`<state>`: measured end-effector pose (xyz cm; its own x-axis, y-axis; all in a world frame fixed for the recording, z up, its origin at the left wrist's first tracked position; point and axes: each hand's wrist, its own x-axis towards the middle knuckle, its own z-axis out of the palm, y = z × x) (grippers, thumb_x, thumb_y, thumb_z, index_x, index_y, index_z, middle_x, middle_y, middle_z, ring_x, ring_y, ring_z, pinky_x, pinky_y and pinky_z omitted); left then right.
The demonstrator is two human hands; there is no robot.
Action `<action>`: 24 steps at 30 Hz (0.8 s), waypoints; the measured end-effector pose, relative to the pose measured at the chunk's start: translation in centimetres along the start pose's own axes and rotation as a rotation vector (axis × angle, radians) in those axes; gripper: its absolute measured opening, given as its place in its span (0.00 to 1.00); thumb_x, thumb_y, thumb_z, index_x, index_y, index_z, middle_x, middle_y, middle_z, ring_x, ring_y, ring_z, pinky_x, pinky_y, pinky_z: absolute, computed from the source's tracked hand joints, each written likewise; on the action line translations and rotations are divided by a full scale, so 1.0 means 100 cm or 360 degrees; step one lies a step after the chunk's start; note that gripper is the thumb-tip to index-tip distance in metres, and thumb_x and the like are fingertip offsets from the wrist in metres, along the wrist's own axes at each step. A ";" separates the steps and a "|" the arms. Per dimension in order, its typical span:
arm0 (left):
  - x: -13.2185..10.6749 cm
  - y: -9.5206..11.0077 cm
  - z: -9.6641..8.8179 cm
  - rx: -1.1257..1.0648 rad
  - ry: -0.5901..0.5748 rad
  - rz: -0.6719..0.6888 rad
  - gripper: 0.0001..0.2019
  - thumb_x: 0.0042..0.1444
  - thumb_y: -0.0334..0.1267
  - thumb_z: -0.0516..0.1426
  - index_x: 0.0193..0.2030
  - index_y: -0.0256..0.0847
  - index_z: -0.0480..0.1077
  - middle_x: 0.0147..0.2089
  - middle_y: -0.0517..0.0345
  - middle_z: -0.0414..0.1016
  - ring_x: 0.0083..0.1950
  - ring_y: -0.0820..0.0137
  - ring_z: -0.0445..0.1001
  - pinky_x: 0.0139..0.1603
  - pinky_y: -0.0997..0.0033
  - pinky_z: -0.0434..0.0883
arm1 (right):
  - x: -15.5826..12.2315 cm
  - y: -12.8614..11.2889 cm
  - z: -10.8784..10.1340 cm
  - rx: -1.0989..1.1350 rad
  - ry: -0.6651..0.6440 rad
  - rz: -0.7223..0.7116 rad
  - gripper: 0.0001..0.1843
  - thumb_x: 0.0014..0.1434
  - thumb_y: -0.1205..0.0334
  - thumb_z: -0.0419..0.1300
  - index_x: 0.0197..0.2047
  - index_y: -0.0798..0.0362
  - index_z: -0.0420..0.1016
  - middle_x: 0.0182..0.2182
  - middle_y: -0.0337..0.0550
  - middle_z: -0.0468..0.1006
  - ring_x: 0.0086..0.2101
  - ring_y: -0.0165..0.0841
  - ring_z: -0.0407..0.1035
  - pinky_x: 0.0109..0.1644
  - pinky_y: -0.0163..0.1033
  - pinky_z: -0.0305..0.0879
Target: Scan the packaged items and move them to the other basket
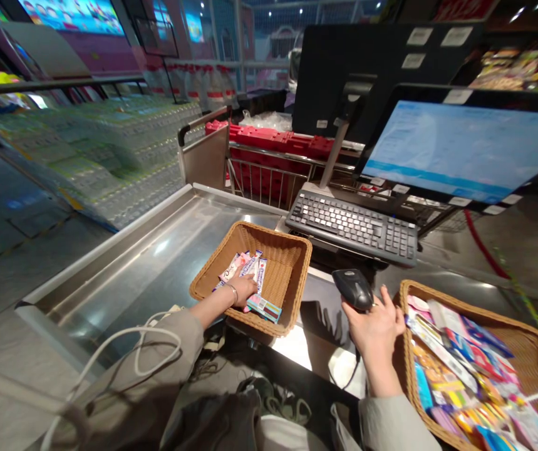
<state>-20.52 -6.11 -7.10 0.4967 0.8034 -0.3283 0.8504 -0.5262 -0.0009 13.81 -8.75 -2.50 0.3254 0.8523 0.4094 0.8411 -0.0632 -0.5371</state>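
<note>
My left hand (244,289), with a bracelet at the wrist, reaches into a wicker basket (302,263) on the metal counter. Its fingers curl around a white-and-blue wrapped snack bar (250,266), though the hand covers part of the grip. Pink and white packets lie around it, and a flat blue box (265,309) rests near the basket's front wall. In my right hand (374,329) is a black barcode scanner (353,288), raised over the counter between two baskets. Some fingers of that hand are spread; its grip on the scanner is partly hidden.
A second wicker basket (404,351) at the right holds several colourful snack packets. Behind the scanner are a keyboard (353,225) and a lit monitor (466,147). A white cable (156,329) loops over my left sleeve. A shopping cart (269,172) stands beyond the counter (170,244).
</note>
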 end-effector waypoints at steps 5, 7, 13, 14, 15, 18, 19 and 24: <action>0.008 -0.002 0.000 0.0029 -0.0033 0.0049 0.13 0.47 0.37 0.64 0.42 0.45 0.76 0.48 0.52 0.80 0.61 0.54 0.67 0.69 0.40 0.43 | -0.001 0.002 0.000 0.0034 0.0005 0.0018 0.22 0.47 0.42 0.55 0.34 0.51 0.76 0.44 0.54 0.79 0.59 0.47 0.59 0.64 0.57 0.41; 0.011 -0.002 -0.001 0.0029 -0.0061 0.0053 0.13 0.46 0.38 0.65 0.41 0.45 0.76 0.48 0.53 0.80 0.61 0.54 0.67 0.68 0.37 0.42 | -0.002 0.002 -0.001 0.0047 0.0014 0.0022 0.23 0.47 0.42 0.55 0.35 0.52 0.77 0.45 0.54 0.79 0.58 0.46 0.59 0.64 0.57 0.41; 0.014 -0.004 0.000 0.0008 -0.0113 0.0069 0.17 0.43 0.42 0.69 0.42 0.48 0.75 0.51 0.55 0.79 0.64 0.53 0.64 0.67 0.33 0.41 | -0.003 0.003 -0.003 0.0043 0.0001 0.0065 0.21 0.47 0.43 0.54 0.34 0.50 0.76 0.43 0.53 0.80 0.59 0.45 0.60 0.64 0.56 0.42; 0.014 -0.004 0.001 0.0011 -0.0107 0.0068 0.17 0.43 0.42 0.69 0.42 0.48 0.75 0.51 0.55 0.79 0.64 0.52 0.64 0.67 0.33 0.41 | -0.003 0.003 -0.004 0.0038 0.0003 0.0077 0.21 0.47 0.43 0.54 0.34 0.50 0.76 0.43 0.53 0.80 0.59 0.44 0.59 0.64 0.55 0.42; 0.015 -0.004 0.001 0.0014 -0.0099 0.0070 0.17 0.44 0.42 0.69 0.42 0.48 0.75 0.50 0.55 0.79 0.64 0.52 0.63 0.67 0.32 0.41 | -0.003 0.003 -0.004 0.0039 0.0006 0.0085 0.22 0.46 0.43 0.54 0.35 0.50 0.76 0.43 0.53 0.80 0.59 0.44 0.59 0.64 0.55 0.42; 0.016 -0.004 0.004 0.0029 -0.0081 0.0083 0.16 0.45 0.42 0.69 0.42 0.46 0.75 0.51 0.53 0.78 0.64 0.53 0.63 0.66 0.32 0.42 | -0.004 0.004 -0.004 0.0052 0.0009 0.0105 0.22 0.46 0.43 0.55 0.36 0.50 0.76 0.44 0.54 0.80 0.60 0.44 0.59 0.64 0.55 0.42; 0.016 -0.004 0.004 0.0033 -0.0072 0.0089 0.16 0.45 0.42 0.69 0.42 0.46 0.75 0.52 0.53 0.77 0.63 0.53 0.63 0.66 0.32 0.43 | -0.004 0.004 -0.004 0.0050 0.0004 0.0109 0.23 0.46 0.43 0.55 0.36 0.50 0.76 0.45 0.54 0.80 0.60 0.44 0.59 0.64 0.55 0.42; 0.015 -0.003 0.002 0.0097 -0.0021 0.0051 0.17 0.45 0.43 0.69 0.42 0.44 0.76 0.51 0.49 0.74 0.58 0.53 0.67 0.65 0.32 0.49 | -0.004 0.006 -0.003 0.0026 0.0011 0.0109 0.22 0.46 0.43 0.55 0.35 0.50 0.76 0.45 0.55 0.79 0.60 0.44 0.60 0.64 0.55 0.42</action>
<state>-20.03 -4.76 -7.75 0.5211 0.7821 -0.3418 0.8216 -0.5681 -0.0475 14.27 -9.34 -2.73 0.3851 0.8426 0.3764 0.8096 -0.1127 -0.5761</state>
